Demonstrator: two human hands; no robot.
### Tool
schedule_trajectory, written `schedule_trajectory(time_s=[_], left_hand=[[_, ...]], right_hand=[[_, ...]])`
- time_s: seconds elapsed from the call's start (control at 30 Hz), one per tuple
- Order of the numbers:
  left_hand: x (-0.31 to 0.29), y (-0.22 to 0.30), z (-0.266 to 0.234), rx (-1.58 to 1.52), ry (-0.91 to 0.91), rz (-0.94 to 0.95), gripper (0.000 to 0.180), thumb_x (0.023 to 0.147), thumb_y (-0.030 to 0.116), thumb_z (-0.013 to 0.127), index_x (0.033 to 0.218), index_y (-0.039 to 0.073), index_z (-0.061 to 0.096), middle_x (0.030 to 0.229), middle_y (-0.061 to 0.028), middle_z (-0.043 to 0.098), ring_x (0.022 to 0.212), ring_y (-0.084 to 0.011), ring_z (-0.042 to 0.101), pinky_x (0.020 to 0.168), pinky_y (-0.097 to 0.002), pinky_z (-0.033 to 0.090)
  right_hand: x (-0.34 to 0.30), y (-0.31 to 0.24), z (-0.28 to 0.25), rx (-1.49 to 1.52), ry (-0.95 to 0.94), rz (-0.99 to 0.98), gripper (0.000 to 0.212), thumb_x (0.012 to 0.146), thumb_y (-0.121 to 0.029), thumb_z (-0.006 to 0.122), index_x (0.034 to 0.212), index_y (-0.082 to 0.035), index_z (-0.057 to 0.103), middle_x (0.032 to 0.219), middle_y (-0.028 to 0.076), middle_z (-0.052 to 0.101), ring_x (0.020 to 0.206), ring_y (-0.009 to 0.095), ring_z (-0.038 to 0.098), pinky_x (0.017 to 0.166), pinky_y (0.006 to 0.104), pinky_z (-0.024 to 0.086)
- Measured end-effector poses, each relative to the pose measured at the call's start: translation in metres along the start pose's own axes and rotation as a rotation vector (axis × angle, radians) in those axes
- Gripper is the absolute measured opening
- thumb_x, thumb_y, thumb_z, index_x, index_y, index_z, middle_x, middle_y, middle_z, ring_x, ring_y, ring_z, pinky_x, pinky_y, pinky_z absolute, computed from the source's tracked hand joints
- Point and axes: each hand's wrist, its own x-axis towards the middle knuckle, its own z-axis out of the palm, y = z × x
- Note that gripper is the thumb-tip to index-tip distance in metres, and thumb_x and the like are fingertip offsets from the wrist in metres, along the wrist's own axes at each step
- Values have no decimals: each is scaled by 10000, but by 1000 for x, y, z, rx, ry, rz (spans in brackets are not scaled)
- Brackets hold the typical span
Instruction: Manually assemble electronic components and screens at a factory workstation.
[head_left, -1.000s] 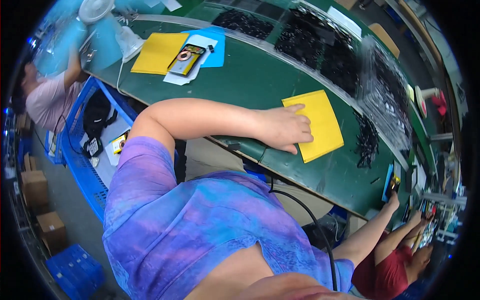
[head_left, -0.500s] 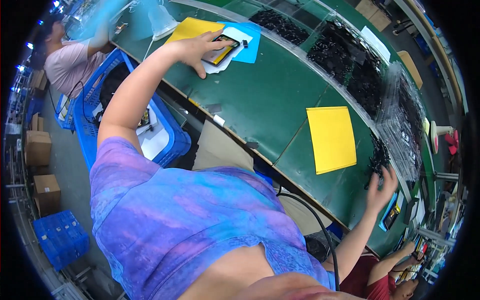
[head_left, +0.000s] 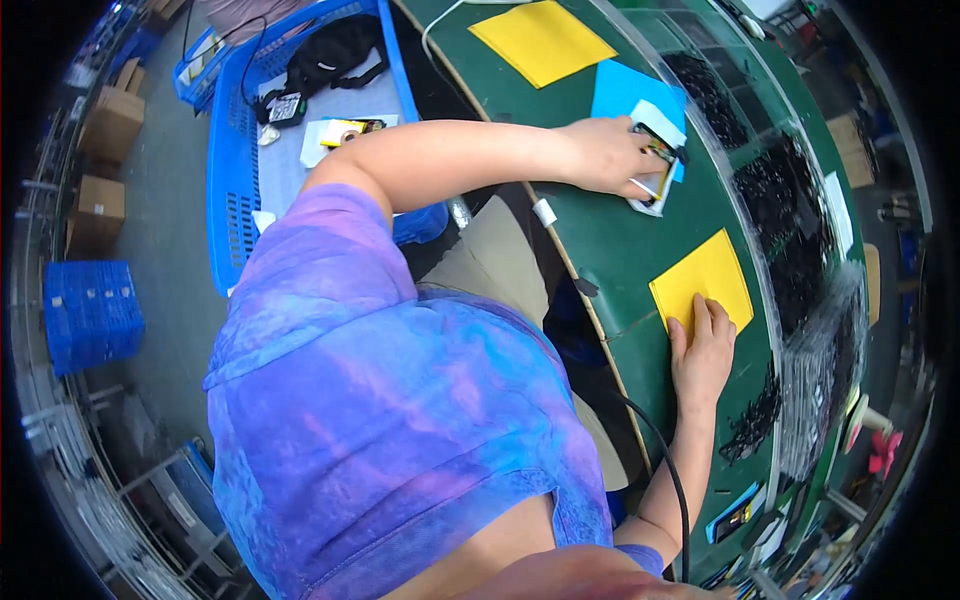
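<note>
My left hand [head_left: 612, 157] is closed over a flat, dark-framed electronic panel [head_left: 655, 165], with thumb and fingers at its edges. White paper lies under the panel, partly on a blue sheet [head_left: 618, 92]; my hand hides much of the panel. My right hand [head_left: 704, 352] rests its fingertips on the lower edge of a yellow sheet [head_left: 708, 278], thumb apart from the fingers. Nothing shows in that hand. Another yellow sheet [head_left: 542, 42] lies farther off, beyond the blue one.
Clear plastic dividers and trays [head_left: 822, 350] with small black parts [head_left: 800, 205] run along the bench's far side. More black parts [head_left: 752, 422] lie loose to the right of my right hand. At left stands a blue basket [head_left: 233, 200] holding a black bag [head_left: 335, 52]. A black cable [head_left: 672, 465] crosses near my right forearm.
My right hand has left the loose black parts and come onto the nearer yellow sheet. My left hand has drawn the panel and blue sheet away from the farther yellow sheet. The view has turned.
</note>
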Motion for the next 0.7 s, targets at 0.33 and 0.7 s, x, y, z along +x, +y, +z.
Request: schedule_trajectory(time_s=[0.33, 0.7], left_hand=[[22, 15, 31, -589, 591, -91, 315, 987, 358, 529, 1114, 96, 650, 1058, -181, 672, 949, -407, 648, 816, -500, 522], [26, 10, 18, -777, 464, -329, 395, 1012, 288, 549, 1337, 69, 593, 1095, -202, 694, 1019, -285, 676, 891, -347, 505]], right_hand=[[-6, 1, 3, -14, -15, 31, 499, 854, -220, 734, 1297, -29, 602, 1281, 175, 574, 1149, 370, 539, 1008, 452, 442], [101, -15, 14, 200, 171, -212, 340, 787, -195, 755, 1083, -43, 687, 1175, 151, 648, 1097, 336, 605, 925, 437, 494]])
